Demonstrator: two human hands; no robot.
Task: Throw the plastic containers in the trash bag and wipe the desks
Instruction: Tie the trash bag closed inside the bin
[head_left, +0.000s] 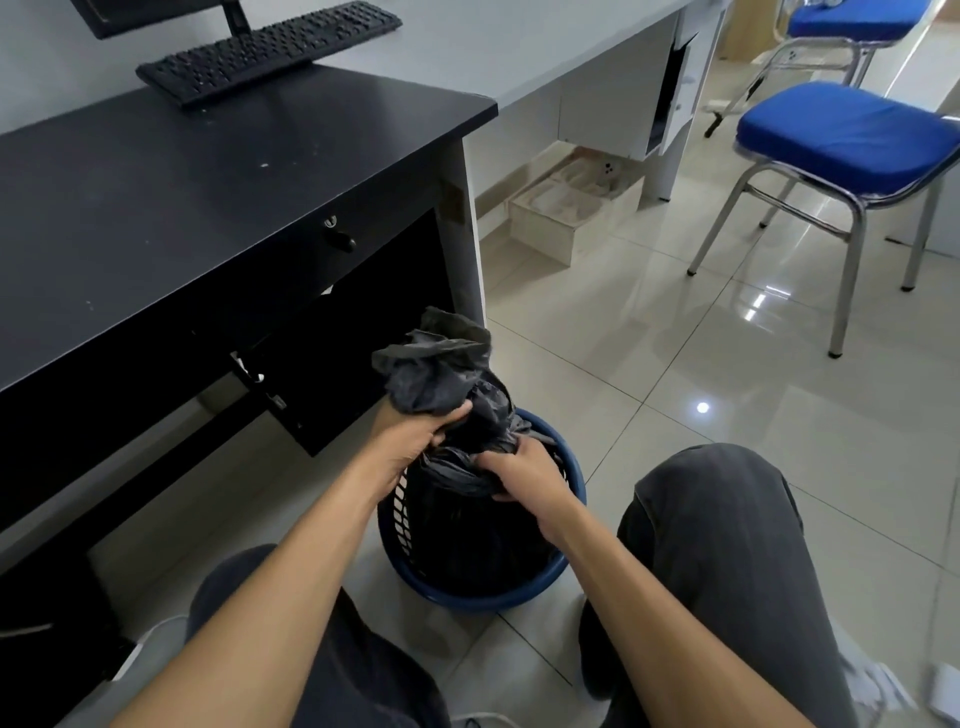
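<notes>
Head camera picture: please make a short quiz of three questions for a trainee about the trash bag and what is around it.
1. True or false: both hands grip the black trash bag.
2. What does the bag sit in?
A. a cardboard box
B. a blue basket
C. a desk drawer
3. Fill the gap: on the black desk lies a black ____.

Key
1. True. The left hand holds the bunched top of the bag, and the right hand holds its plastic lower, near the rim.
2. B, the blue basket on the tiled floor.
3. keyboard.
</notes>
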